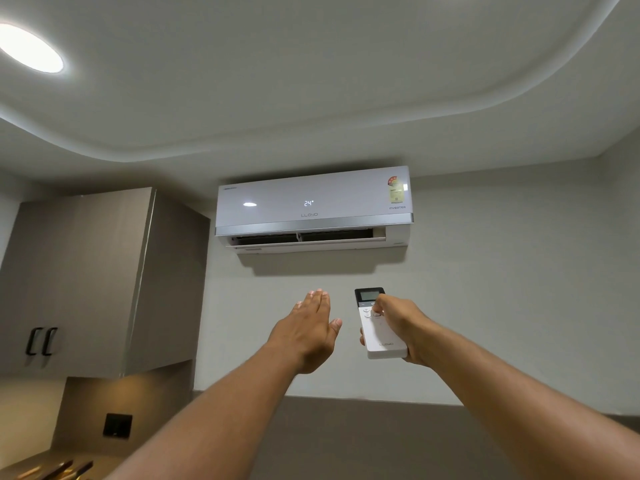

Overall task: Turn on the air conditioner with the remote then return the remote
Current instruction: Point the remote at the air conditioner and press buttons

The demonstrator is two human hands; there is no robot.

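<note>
A white wall-mounted air conditioner (313,207) hangs high on the wall straight ahead. Its front panel shows 24° and its lower flap stands open. My right hand (401,325) holds a white remote (379,329) with a dark screen at its top, pointed up at the unit, thumb resting on the buttons. My left hand (308,332) is raised beside it, flat, fingers together and stretched out, holding nothing.
A brown wall cabinet (79,282) with two black handles hangs at the left. Below it sit a black wall socket (117,425) and a counter corner (45,469). A round ceiling light (29,48) glows at top left.
</note>
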